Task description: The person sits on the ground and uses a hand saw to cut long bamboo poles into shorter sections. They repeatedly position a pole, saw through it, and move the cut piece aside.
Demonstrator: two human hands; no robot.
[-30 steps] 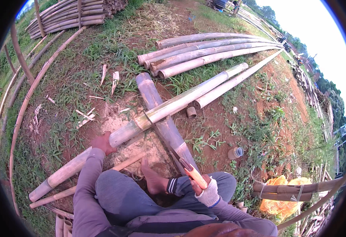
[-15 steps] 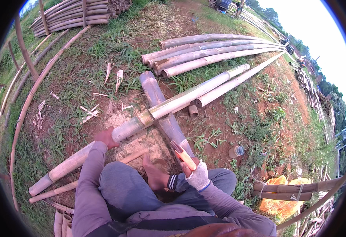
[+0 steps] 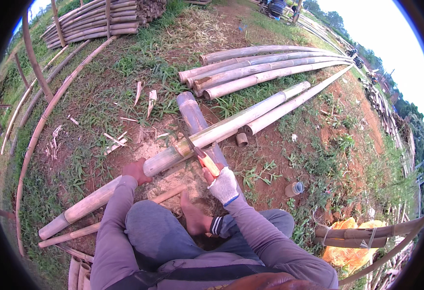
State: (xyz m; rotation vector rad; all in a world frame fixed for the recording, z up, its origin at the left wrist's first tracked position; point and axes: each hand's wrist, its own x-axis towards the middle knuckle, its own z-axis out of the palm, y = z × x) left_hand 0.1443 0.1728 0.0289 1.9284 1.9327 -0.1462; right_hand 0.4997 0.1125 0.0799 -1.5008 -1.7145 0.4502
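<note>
Bamboo pole hides the knife's blade tip.

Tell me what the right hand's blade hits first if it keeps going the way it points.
Most likely the long bamboo pole. The right hand holds a wooden-handled knife whose blade already points up-left at the pole, at or very near its surface; whether it touches is unclear. The left hand steadies the pole.

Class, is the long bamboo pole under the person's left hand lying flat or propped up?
Propped: the bamboo pole crosses over a thicker log, and the left hand steadies it.
</note>
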